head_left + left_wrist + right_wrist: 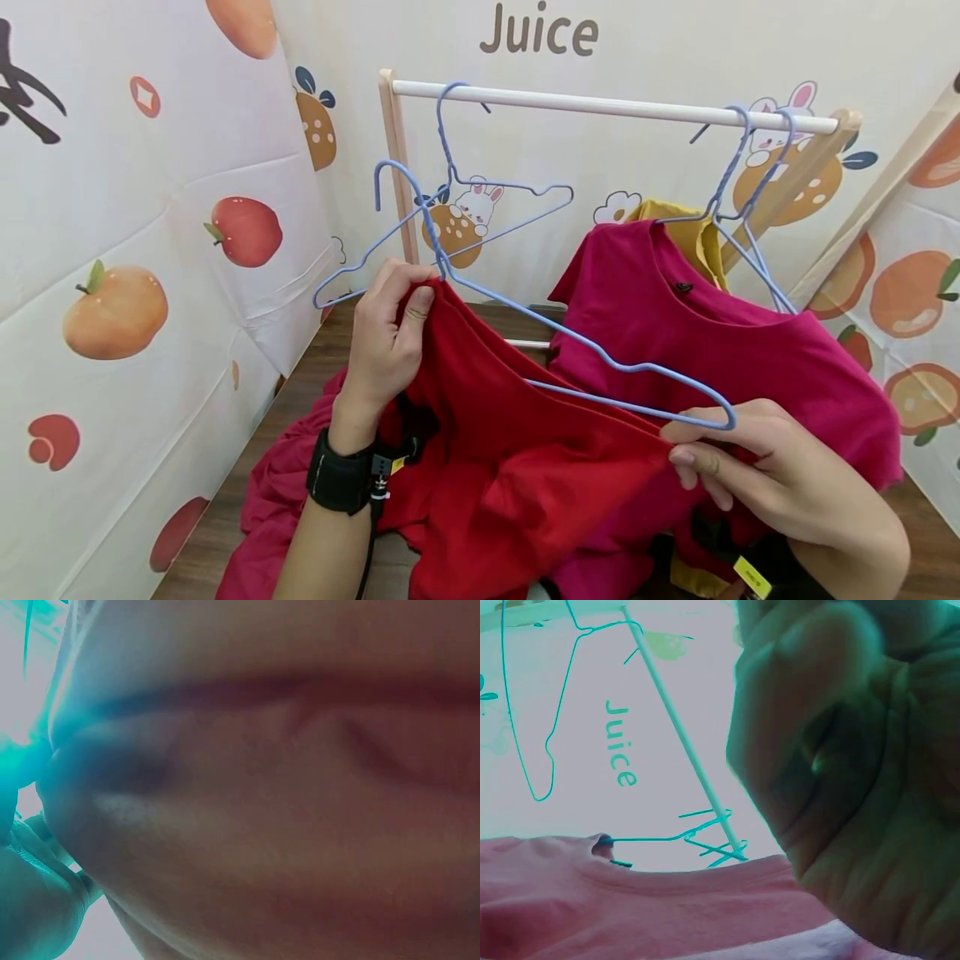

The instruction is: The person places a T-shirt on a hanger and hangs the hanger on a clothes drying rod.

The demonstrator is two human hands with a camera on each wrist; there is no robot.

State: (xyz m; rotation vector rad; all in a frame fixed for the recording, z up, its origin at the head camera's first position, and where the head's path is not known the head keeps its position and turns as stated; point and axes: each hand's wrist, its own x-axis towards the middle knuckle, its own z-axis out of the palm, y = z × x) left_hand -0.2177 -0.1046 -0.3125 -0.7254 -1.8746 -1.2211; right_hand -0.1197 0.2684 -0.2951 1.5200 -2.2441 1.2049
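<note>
Holding the red garment [517, 467] by its edge, in front of the rail [585, 102], you have your left hand [386, 333] beside the neck of the blue hanger [435, 240]; thumb and fingers pinch the cloth, but I cannot tell if they also grip the wire. Your right hand [780, 458] pinches the same edge between thumb and forefinger, just under the hanger's end. This end is outside the opening, so, in my judgement, if the right pinch becomes loose, the cloth could drop away from the wire and hang from one side only. Pulling too hard with both hands could stretch the edge. Also, the free hook could catch on the bare hanger [446, 146] behind it, because in the head view the two overlap. The head view alone shows both pinches and the red garment between them. The right wrist view gives a hanging shirt [667, 907] and the outline of the bare hanger apart from yours, but only a near, dark side of the right hand, without its contact. The left wrist view is mostly a blurred surface, and I cannot tell the left fingers there.
</note>
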